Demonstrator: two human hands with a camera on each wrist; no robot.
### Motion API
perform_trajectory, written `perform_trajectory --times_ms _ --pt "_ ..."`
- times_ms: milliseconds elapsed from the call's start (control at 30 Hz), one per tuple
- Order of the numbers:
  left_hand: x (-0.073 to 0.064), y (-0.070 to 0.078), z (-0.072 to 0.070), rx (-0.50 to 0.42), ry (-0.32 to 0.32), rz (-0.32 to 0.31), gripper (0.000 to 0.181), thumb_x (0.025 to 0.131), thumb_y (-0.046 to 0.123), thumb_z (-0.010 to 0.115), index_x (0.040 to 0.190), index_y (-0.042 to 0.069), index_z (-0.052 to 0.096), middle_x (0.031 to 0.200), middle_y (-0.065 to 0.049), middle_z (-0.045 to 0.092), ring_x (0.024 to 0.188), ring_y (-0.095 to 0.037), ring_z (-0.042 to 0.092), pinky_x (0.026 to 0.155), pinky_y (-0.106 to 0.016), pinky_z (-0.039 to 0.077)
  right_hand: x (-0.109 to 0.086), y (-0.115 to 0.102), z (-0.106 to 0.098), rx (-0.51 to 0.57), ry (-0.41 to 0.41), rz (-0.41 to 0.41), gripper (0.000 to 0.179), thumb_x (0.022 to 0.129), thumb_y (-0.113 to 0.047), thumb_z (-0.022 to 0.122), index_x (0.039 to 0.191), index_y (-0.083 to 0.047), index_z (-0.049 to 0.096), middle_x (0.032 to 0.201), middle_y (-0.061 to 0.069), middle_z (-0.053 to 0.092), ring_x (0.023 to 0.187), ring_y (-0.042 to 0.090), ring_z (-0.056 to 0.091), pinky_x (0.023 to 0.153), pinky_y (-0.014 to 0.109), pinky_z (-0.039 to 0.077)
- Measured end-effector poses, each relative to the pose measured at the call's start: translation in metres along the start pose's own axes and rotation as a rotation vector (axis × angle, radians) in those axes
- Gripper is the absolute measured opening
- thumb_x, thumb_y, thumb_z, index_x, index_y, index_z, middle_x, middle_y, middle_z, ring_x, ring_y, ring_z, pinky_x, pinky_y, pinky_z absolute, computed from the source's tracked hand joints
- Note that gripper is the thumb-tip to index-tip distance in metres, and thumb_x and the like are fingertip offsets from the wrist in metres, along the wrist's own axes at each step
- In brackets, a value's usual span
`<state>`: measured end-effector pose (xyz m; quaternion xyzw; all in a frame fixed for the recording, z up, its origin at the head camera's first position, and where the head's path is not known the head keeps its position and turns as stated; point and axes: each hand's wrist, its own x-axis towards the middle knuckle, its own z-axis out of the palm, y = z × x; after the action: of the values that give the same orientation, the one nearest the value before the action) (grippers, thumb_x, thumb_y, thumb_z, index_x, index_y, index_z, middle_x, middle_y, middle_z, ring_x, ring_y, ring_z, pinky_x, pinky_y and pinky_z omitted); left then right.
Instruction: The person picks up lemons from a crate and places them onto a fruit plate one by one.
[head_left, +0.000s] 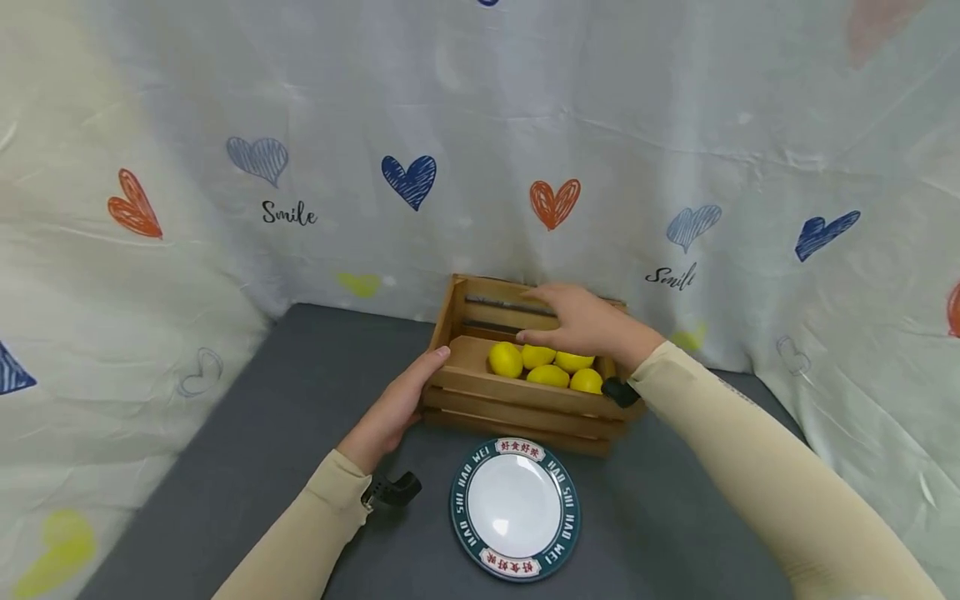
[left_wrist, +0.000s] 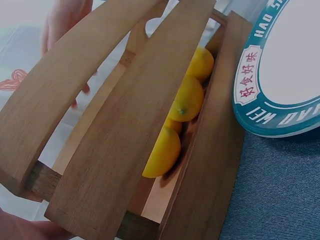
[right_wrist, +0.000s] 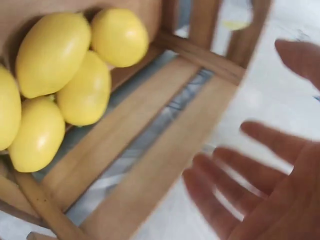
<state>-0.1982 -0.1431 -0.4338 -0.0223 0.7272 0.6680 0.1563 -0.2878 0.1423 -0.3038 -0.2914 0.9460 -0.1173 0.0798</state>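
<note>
Wooden crate (head_left: 517, 398), brown and slatted, holds smooth yellow lemons (head_left: 548, 376).

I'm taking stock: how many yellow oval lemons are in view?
5. The brown slatted wooden crate holds one yellow oval lemon back left, one back middle, one back right, one front left and one front right. More may be hidden beneath.

Crate slats (left_wrist: 137, 102) are totally hiding chunks of the lemons (left_wrist: 187, 100) in the left wrist view, the plate (left_wrist: 297, 57) is running off its right edge, and the right wrist view's cropping the leftmost lemon (right_wrist: 8, 107).
</note>
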Motion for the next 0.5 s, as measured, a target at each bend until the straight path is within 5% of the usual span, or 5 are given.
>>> perform_trajectory --times_ms 167,500 --pt "0.000 0.001 0.001 0.006 0.005 -0.008 0.094 0.101 0.075 0.050 0.175 0.025 0.019 0.182 -0.013 0.013 0.164 -0.047 0.018 0.122 -0.085 0.016 0.030 0.004 0.015 -0.004 -0.132 -0.089 0.074 0.101 -0.049 0.073 0.162 -0.013 0.051 0.168 0.012 0.048 0.155 0.038 0.046 0.127 0.060 0.039" --pt "0.001 0.000 0.000 -0.009 0.022 -0.025 0.100 0.099 0.078 0.051 0.175 0.024 0.017 0.182 -0.012 0.012 0.165 -0.046 0.016 0.122 -0.086 0.016 0.068 -0.001 0.039 -0.051 -0.342 -0.108 0.073 0.095 -0.034 0.084 0.159 -0.013 0.056 0.162 0.011 0.056 0.147 0.034 0.056 0.122 0.055 0.047"
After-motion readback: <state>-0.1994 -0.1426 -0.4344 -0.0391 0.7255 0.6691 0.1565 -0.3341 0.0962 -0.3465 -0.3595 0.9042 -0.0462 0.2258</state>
